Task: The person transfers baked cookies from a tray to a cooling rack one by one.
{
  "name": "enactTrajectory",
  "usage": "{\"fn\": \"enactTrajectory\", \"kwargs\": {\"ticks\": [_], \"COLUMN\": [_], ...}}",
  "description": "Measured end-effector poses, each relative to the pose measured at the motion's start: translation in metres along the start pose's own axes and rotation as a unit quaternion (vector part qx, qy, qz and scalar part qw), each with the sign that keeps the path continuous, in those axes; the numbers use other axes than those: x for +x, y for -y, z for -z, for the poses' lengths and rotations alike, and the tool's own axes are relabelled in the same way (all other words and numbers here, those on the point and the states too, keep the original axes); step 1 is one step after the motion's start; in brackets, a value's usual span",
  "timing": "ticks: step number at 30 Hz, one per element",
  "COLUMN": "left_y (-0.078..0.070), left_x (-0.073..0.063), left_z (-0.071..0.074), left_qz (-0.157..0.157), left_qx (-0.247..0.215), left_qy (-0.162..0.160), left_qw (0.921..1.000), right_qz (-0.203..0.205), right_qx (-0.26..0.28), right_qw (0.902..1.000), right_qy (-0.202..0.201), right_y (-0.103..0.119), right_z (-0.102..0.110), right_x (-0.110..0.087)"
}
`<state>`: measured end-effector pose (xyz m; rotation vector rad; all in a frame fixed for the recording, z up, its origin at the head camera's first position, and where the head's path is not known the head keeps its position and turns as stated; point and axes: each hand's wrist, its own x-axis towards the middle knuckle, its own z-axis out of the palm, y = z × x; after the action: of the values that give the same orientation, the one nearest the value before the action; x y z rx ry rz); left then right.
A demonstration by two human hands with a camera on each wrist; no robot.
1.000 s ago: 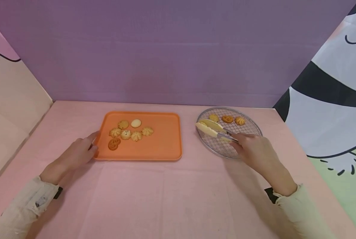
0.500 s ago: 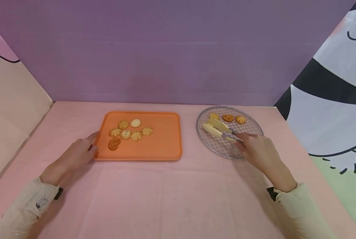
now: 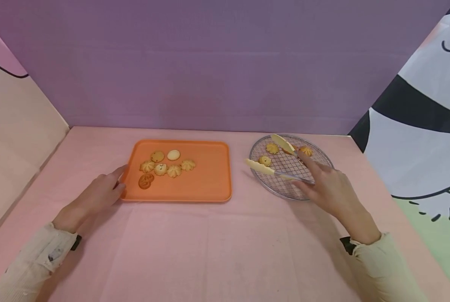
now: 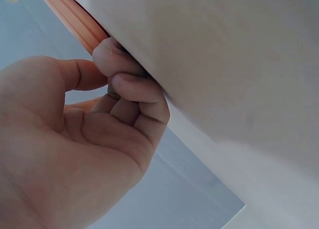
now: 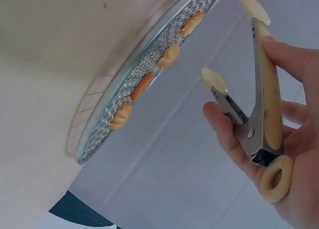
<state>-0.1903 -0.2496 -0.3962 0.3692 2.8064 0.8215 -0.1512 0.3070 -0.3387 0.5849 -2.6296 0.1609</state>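
Observation:
In the head view my left hand (image 3: pixel 98 193) pinches the left rim of an orange tray (image 3: pixel 202 184). Up close in the left wrist view, thumb and curled fingers (image 4: pixel 132 87) meet at the tray's edge (image 4: pixel 79 22). My right hand (image 3: pixel 332 186) holds a pair of tongs (image 3: pixel 262 167) with cream tips, arms spread wide over a round wire rack (image 3: pixel 287 191). Between the tips lies a small round cookie (image 3: pixel 264 160) on the rack. Behind it are a yellow flower-shaped cookie (image 3: pixel 272 148), a brown cookie partly hidden by the tongs, and another flower-shaped cookie (image 3: pixel 305 151).
Several cookies lie grouped on the tray's left half, among them a pale round cookie (image 3: pixel 173 154) and a brown pretzel-shaped cookie (image 3: pixel 146 181). Pink cloth (image 3: pixel 210 243) covers the table, and a purple wall (image 3: pixel 210 84) stands behind it.
The tongs moved right over the rack with their tips close together, then spread wide. A small round cookie now shows on the rack between them. My left hand stays at the tray.

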Motion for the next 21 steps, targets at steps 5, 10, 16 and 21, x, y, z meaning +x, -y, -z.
{"fn": "enactTrajectory", "kwargs": {"ticks": [5,10,16,21], "left_y": [0.001,0.001,0.001,0.002], "left_x": [0.000,0.000,0.001,0.003], "left_z": [0.000,0.002,0.002,0.002], "left_qz": [-0.003,0.006,0.009,0.002], "left_qx": [0.001,0.000,-0.006,-0.002], "left_qy": [0.000,0.007,0.017,0.012], "left_qw": [1.0000,1.0000,0.9998,0.9999], "right_qz": [0.022,0.043,0.039,0.030], "right_qx": [0.011,0.025,0.032,0.032], "right_qw": [0.9997,0.9987,0.9986,0.9986], "right_qy": [-0.006,-0.010,0.013,0.030], "right_y": [0.008,0.022,0.042,0.056], "right_z": [0.001,-0.002,-0.010,-0.017], "right_x": [0.002,0.003,0.003,0.008]}}
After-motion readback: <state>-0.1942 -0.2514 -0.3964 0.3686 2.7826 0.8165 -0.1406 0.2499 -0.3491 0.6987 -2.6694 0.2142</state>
